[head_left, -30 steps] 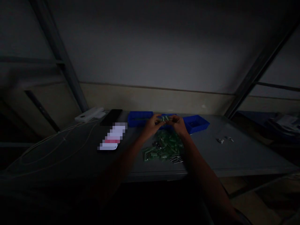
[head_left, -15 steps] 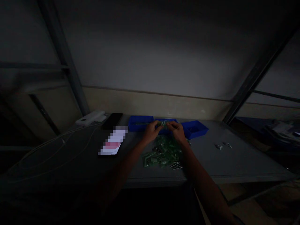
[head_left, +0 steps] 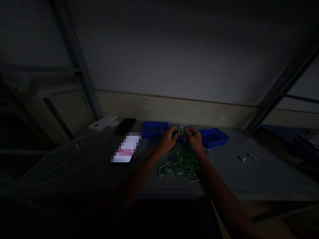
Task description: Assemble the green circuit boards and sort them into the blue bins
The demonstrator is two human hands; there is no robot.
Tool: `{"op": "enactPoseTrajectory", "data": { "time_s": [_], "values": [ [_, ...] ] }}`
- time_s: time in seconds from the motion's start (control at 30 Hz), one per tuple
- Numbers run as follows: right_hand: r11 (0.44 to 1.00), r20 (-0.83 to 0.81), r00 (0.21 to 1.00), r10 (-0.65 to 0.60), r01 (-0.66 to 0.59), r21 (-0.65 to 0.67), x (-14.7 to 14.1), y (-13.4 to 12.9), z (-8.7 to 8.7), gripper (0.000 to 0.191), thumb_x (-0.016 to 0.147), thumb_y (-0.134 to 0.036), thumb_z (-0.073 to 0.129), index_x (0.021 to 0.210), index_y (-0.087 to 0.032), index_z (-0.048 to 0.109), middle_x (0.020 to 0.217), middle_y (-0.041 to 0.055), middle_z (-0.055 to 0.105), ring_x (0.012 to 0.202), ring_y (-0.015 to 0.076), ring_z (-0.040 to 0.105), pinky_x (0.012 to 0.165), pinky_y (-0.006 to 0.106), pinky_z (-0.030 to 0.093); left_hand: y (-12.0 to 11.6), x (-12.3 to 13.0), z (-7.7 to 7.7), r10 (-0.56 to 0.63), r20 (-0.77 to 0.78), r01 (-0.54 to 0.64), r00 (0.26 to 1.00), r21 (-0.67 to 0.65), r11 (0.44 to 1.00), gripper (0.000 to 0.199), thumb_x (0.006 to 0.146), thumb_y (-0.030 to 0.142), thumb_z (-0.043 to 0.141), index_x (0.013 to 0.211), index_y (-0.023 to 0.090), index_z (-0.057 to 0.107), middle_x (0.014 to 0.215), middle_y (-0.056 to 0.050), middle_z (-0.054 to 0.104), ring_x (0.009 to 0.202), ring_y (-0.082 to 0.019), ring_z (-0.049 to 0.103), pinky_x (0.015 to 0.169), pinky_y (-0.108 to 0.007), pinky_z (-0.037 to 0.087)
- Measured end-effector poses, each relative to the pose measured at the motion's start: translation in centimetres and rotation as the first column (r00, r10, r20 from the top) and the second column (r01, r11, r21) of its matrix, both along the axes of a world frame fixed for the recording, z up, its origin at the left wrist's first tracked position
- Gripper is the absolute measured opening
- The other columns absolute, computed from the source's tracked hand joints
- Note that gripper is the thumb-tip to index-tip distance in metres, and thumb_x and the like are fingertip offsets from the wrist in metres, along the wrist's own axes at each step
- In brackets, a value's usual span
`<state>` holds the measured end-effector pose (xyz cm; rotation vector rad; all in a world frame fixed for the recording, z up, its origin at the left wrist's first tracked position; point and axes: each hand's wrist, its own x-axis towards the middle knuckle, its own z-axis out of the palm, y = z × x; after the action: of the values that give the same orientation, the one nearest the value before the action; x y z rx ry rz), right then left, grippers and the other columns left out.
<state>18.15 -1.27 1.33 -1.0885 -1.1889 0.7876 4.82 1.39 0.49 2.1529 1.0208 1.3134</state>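
My left hand pinches a small greenish clear plastic bag by its left side. At the bag's right edge are the closed fingers of my right hand. What lies inside the bag is too dark to make out. Below both hands spreads a pile of green plastic bags with small metal parts among them. Several thin metal rods lie at the front of that pile. Behind the hands is a blue bin, mostly hidden, between a left blue bin and a right blue bin.
To the left lie a lit phone, a dark flat device and a white power strip with trailing cables. A few small metal parts rest on the right of the grey table. A wall stands behind.
The view has swung a little, so the whole scene sits further right. Both hands stay at the small bag, which now shows more clearly between the fingers.
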Motion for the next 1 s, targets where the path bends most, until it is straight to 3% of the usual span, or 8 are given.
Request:
{"op": "enactPoseTrajectory", "data": {
  "time_s": [0.17, 0.27, 0.37, 0.43, 0.57, 0.77, 0.87, 1.0],
  "values": [
    [0.989, -0.006, 0.991, 0.136, -0.136, -0.064, 0.0, -0.3, 0.2, 0.036, 0.069, -0.055, 0.06, 0.08, -0.022, 0.051, 0.045, -0.0057, 0.054, 0.038, 0.0134, 0.048, 0.045, 0.026, 0.038, -0.2, -0.3, 0.1, 0.003, -0.013, -0.003, 1.0, -0.039, 0.999, 0.014, 0.081, 0.022, 0.051, 0.094, 0.017, 0.055, 0.091, -0.005, 0.065, 0.087, -0.017, 0.061, 0.079, -0.03, 0.047],
    [0.98, -0.044, 0.985, 0.164, -0.168, -0.111, -0.2, -0.4, 0.2, 0.038, 0.067, -0.056, 0.062, 0.082, -0.023, 0.051, 0.049, -0.0045, 0.057, 0.041, 0.0146, 0.05, 0.048, 0.027, 0.04, 0.0, -0.5, -0.3, 0.018, -0.031, -0.019, 0.999, -0.05, 0.999, 0.013, 0.08, 0.019, 0.05, 0.092, 0.017, 0.054, 0.091, -0.005, 0.064, 0.087, -0.018, 0.06, 0.08, -0.031, 0.047],
    [0.977, -0.08, 0.983, 0.167, -0.176, -0.122, -0.4, -0.6, 0.3, 0.04, 0.075, -0.061, 0.049, 0.077, -0.022, 0.053, 0.057, -0.001, 0.06, 0.049, 0.0155, 0.053, 0.051, 0.028, 0.041, 0.2, -0.6, -0.7, 0.004, -0.009, -0.004, 1.0, -0.003, 1.0, 0.02, 0.075, 0.009, 0.048, 0.092, 0.018, 0.054, 0.095, -0.006, 0.062, 0.094, -0.018, 0.057, 0.086, -0.034, 0.045],
    [0.988, -0.021, 0.994, 0.105, -0.107, -0.116, -0.7, -0.7, 0.4, 0.046, 0.079, -0.063, 0.039, 0.069, -0.021, 0.054, 0.06, 0.0004, 0.059, 0.054, 0.0156, 0.053, 0.053, 0.028, 0.04, 0.2, -0.6, -0.8, -0.021, 0.021, 0.021, 1.0, 0.028, 0.999, 0.026, 0.071, 0.003, 0.046, 0.09, 0.018, 0.054, 0.101, -0.006, 0.059, 0.101, -0.018, 0.054, 0.091, -0.035, 0.043],
    [0.998, 0.2, 0.979, -0.037, 0.048, -0.05, -1.1, -0.8, 0.3, 0.035, 0.075, -0.054, 0.054, 0.066, -0.02, 0.054, 0.059, -0.002, 0.053, 0.057, 0.0133, 0.049, 0.055, 0.025, 0.037, 0.0, -0.7, -0.5, -0.009, 0.03, 0.009, 0.999, 0.031, 0.999, 0.032, 0.07, -0.001, 0.044, 0.093, 0.02, 0.055, 0.118, -0.007, 0.051, 0.114, -0.019, 0.047, 0.1, -0.038, 0.038],
    [0.999, 0.1, 0.994, -0.054, 0.054, 0.006, -1.4, -0.3, -0.4, 0.023, 0.07, -0.036, 0.063, 0.07, -0.021, 0.045, 0.064, -0.0038, 0.047, 0.058, 0.011, 0.046, 0.057, 0.024, 0.038, 0.4, -1.0, 0.2, 0.099, 0.091, -0.1, 0.991, 0.007, 0.995, 0.029, 0.077, 0.003, 0.04, 0.094, 0.02, 0.057, 0.114, -0.007, 0.053, 0.111, -0.018, 0.05, 0.097, -0.035, 0.04],
    [0.998, 0.004, 0.998, -0.064, 0.064, 0.01, -1.4, -0.4, -0.1, 0.024, 0.068, -0.03, 0.065, 0.079, -0.023, 0.044, 0.067, -0.0034, 0.052, 0.062, 0.0122, 0.05, 0.06, 0.025, 0.041, 0.7, -1.2, 0.4, 0.154, 0.212, -0.138, 0.965, -0.088, 0.986, 0.022, 0.083, 0.013, 0.041, 0.099, 0.019, 0.054, 0.109, -0.008, 0.057, 0.105, -0.017, 0.054, 0.09, -0.031, 0.045],
    [1.0, -0.016, 1.0, -0.017, 0.017, -0.026, -1.4, -0.7, 0.2, 0.042, 0.07, -0.028, 0.063, 0.108, -0.024, 0.045, 0.075, 0.0, 0.061, 0.069, 0.0166, 0.058, 0.066, 0.03, 0.045, 0.2, -1.1, 1.1, 0.132, 0.262, -0.054, 0.956, -0.283, 0.958, 0.023, 0.087, 0.027, 0.041, 0.104, 0.018, 0.052, 0.091, -0.005, 0.063, 0.08, -0.014, 0.06, 0.071, -0.025, 0.049]
  ]
}}
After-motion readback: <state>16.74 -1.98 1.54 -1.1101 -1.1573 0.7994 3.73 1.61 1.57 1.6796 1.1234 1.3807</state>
